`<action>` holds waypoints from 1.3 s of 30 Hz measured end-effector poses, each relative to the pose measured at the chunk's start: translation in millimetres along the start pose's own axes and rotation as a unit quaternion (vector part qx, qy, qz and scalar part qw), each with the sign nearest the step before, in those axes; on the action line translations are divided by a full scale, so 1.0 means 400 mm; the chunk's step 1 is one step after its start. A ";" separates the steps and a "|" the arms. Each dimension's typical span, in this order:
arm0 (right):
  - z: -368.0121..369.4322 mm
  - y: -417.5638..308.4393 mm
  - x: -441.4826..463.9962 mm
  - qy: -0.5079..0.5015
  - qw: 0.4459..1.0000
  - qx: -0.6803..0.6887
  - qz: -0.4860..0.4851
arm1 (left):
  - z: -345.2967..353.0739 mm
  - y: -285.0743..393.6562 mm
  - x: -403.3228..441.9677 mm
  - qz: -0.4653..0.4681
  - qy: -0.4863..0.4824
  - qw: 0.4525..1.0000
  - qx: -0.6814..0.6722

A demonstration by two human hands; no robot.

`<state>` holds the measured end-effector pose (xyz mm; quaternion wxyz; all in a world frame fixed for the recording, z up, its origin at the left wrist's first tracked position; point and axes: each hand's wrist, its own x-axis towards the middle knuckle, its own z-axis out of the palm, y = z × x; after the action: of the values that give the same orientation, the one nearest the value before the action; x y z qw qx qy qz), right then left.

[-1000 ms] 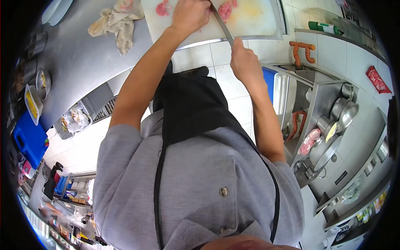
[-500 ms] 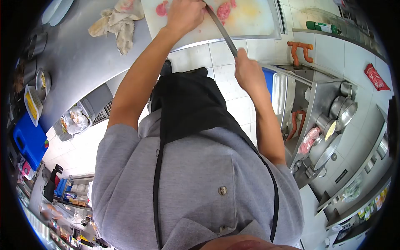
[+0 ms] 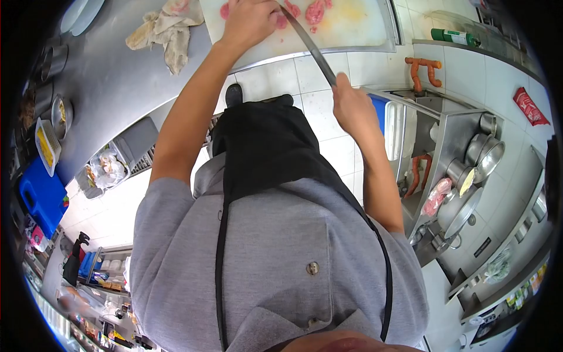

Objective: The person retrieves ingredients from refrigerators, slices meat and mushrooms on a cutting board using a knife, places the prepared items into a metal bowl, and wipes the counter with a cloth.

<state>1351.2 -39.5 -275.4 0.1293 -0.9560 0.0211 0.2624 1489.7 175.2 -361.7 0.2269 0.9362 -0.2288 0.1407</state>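
Toward twelve o'clock, by the view's top edge, pieces of raw meat lie on a pale cutting board. A long knife slants from its tip beside the left hand out past the board's near edge, toward five o'clock. The right hand has its fingers wrapped round the handle, which they hide. The left hand, just short of twelve, has its fingers bent down by the blade's tip; whether they pinch anything, I cannot tell. So near the edge, tucked fingertips and leading knuckles would likely be safest, with long, light draws rather than pressure, since soft meat tends to slide. A firm wrist should help, as the right hand sits outside the board. The crumpled cloth rests toward eleven o'clock on the metal bench, well apart from the blade.
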 end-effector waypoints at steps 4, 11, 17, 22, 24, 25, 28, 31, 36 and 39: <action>-0.022 -0.021 -0.027 -0.002 1.000 -0.014 0.003 | -0.011 0.000 -0.016 -0.002 0.014 1.000 -0.022; 0.084 -0.045 0.063 0.045 0.997 0.045 -0.039 | 0.000 -0.001 -0.020 0.039 0.040 0.998 -0.007; 0.023 -0.037 -0.057 0.019 1.000 0.020 0.009 | 0.011 -0.045 -0.053 0.010 0.041 0.993 -0.107; 0.059 -0.083 0.053 0.013 0.999 0.026 -0.018 | 0.016 -0.038 -0.041 0.036 -0.004 0.998 -0.051; 0.092 -0.080 0.053 0.042 0.998 0.041 -0.036 | 0.025 -0.028 -0.053 0.033 -0.007 0.998 -0.051; 0.097 -0.076 0.043 0.039 0.998 0.047 -0.029 | 0.024 -0.027 -0.054 0.027 -0.016 0.998 -0.046; 0.074 -0.040 -0.024 0.025 0.998 0.057 -0.014 | 0.011 -0.038 -0.057 0.031 -0.008 0.998 -0.061; 0.034 -0.031 -0.078 -0.001 0.996 0.084 0.010 | -0.012 -0.099 -0.068 -0.028 0.064 0.993 -0.098; 0.066 -0.059 -0.051 -0.024 0.991 0.129 -0.007 | -0.079 -0.171 -0.028 -0.190 -0.084 0.974 -0.095; 0.088 -0.060 -0.040 0.031 0.988 0.149 0.027 | -0.079 -0.161 -0.022 -0.139 -0.122 0.980 0.068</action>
<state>1322.7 -7.6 -290.7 0.2629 -0.9326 0.0897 0.2303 1508.8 245.1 -361.2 0.1504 0.9822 -0.1126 0.0079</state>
